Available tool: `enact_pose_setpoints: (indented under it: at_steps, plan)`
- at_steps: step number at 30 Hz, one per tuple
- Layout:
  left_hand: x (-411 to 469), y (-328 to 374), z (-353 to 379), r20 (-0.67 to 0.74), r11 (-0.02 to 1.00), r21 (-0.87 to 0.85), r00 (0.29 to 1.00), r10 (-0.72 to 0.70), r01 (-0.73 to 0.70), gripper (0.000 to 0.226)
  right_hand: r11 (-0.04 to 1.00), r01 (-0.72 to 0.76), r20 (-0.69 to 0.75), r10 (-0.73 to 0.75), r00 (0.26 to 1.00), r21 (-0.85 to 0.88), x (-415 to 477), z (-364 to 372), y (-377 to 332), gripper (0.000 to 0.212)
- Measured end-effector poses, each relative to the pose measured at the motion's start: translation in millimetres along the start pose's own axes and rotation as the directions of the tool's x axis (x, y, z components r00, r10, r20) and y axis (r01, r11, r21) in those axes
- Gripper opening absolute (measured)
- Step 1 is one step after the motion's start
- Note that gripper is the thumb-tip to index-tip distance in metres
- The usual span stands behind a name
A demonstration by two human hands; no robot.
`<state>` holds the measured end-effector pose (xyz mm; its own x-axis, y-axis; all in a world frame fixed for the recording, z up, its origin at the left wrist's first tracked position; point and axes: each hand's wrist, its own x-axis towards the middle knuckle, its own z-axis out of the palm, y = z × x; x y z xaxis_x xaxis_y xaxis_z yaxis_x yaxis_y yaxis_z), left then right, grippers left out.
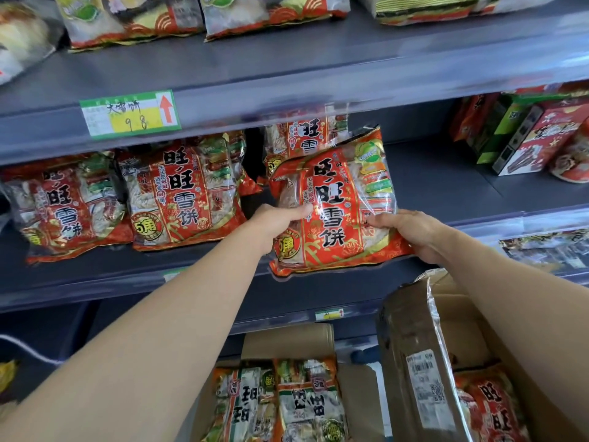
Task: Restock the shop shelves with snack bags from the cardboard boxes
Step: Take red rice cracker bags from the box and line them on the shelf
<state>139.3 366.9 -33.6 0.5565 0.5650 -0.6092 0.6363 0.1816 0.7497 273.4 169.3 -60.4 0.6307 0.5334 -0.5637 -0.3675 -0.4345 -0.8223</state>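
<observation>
Holding a red snack bag (334, 202) upright at the front of the middle shelf (446, 186), a person's two bare arms reach forward from the bottom of the view. The left hand (280, 224) grips the bag's left edge, with the thumb on the front and the rest hidden behind the wrapper. The right hand (411, 234) grips the lower right corner, its fingers (381, 221) curled onto the front of the wrapper. The bag is slightly tilted and its lower edge overlaps the shelf's front lip. Whether it rests on the shelf cannot be told.

Just above the left hand, behind the held bag, stands a second bag (302, 135) of the same kind. Left of the left hand, two matching bags (181, 193) lean side by side on the same shelf. Well to the right of the right hand stand red and green cartons (526, 138).

Above both hands, a green and yellow price label (130, 114) with a red arrow sits on the edge of the upper shelf (287, 68).

Below the hands are two open cardboard boxes. The right box (424, 362), under the right forearm, has a raised flap and a red bag inside. The middle box (287, 341), between the forearms, holds rows of packed bags (280, 403).
</observation>
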Motion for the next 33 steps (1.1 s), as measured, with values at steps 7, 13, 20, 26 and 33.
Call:
enact_pose_setpoints:
  at_steps: [7,13,20,26,33]
  plan:
    - [14.1,19.7,-4.8,-0.133,0.980,-0.081,0.976,0.172,-0.184,0.040,0.992,0.104,0.021,-0.106,0.994,0.077,18.8,4.9,-23.2,0.043]
    - [28.8,38.6,-2.9,-0.380,0.894,-0.139,0.857,0.348,-0.425,0.051,0.950,0.310,-0.115,-0.303,0.946,0.047,44.5,19.7,-47.1,0.031]
    - [41.1,32.5,3.5,-0.288,0.945,-0.079,0.915,0.284,-0.318,0.052,0.896,0.103,-0.253,-0.230,0.940,-0.433,87.7,53.0,-55.4,0.051]
    - [50.0,32.6,-3.4,-0.345,0.957,-0.011,0.900,0.267,-0.288,0.047,0.938,0.153,-0.212,-0.226,0.951,-0.312,100.7,64.4,-54.7,0.066]
    - [40.9,33.3,3.9,-0.458,0.954,0.070,0.840,0.290,-0.292,0.038,0.928,0.184,-0.312,-0.289,0.905,-0.325,82.2,50.5,-50.6,0.053]
